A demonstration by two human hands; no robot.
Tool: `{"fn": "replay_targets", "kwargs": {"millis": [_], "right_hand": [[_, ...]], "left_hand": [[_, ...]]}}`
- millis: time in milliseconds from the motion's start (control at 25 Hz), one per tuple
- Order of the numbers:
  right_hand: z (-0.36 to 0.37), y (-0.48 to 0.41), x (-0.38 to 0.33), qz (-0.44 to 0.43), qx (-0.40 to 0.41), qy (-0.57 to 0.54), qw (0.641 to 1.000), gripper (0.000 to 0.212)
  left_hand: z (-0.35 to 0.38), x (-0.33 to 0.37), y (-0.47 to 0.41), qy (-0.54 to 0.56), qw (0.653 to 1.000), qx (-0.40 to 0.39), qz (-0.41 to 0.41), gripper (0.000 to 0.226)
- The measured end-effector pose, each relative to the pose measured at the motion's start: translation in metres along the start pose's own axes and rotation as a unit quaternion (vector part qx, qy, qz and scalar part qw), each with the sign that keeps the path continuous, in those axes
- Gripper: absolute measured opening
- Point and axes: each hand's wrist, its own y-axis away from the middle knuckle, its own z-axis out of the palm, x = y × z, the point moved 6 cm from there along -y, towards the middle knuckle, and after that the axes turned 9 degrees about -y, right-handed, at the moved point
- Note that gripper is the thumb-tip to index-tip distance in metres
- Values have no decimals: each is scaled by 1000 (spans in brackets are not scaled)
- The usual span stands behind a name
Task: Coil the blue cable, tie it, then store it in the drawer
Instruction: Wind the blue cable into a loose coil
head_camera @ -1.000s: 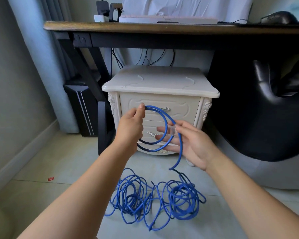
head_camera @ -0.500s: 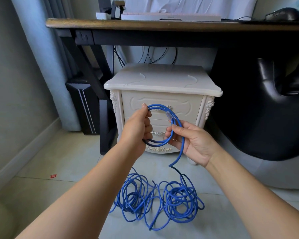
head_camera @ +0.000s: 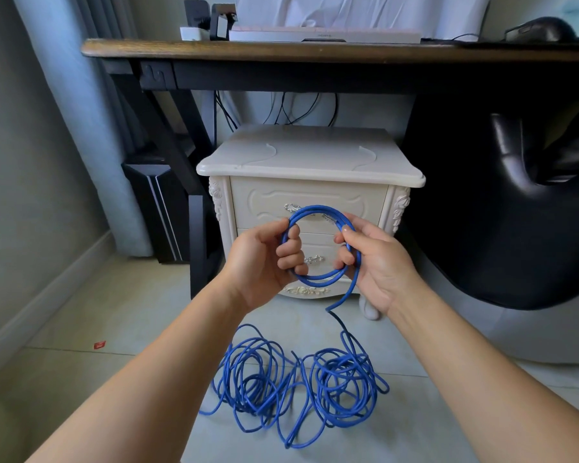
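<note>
Holding a small coil of the blue cable between both hands, in front of the white nightstand.
Left hand: grip closed, fingers curled through the loops on the coil's left side.
Right hand: grip closed, thumb and fingers pinching the right side.
Remaining cable: one strand drops from the right hand to a loose tangle on the tiled floor, near.
Both drawers closed.
Nightstand stands under a wooden counter.
</note>
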Motion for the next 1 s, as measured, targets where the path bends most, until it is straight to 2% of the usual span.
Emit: {"fn": "replay_targets", "kwargs": {"millis": [160,240,320,400,480,520,600,680,760,840,920,1000], "right_hand": [[4,-1,-4,-45,-20,177,983,21],[8,1,-5,-62,-31,283,957,18],[11,3,-5,-81,-41,378,921,19],[15,3,-4,-93,-47,424,900,20],[17,2,-4,-92,-47,407,908,24],[17,1,-4,-83,-45,385,918,28],[16,0,-4,-44,-51,331,941,37],[12,1,-2,15,-88,276,957,39],[5,5,5,88,-132,249,955,27],[-4,10,13,139,-140,230,953,16],[-5,10,15,130,-127,180,967,15],[0,8,10,90,-115,108,983,16]], "left_hand": [[1,0,0,-131,991,39,-8,25],[3,2,0,-251,966,63,13,33],[12,7,2,-388,917,71,59,39],[18,13,2,-512,847,97,104,41],[19,17,-1,-582,794,121,130,39],[17,16,-3,-592,786,126,130,39],[11,14,-6,-578,796,129,125,39],[4,14,-5,-539,822,135,123,40],[-5,15,-3,-466,864,147,119,43],[-11,15,-2,-368,911,152,107,43],[-8,15,-1,-283,945,127,106,40],[-1,15,0,-244,961,73,110,36]]}}
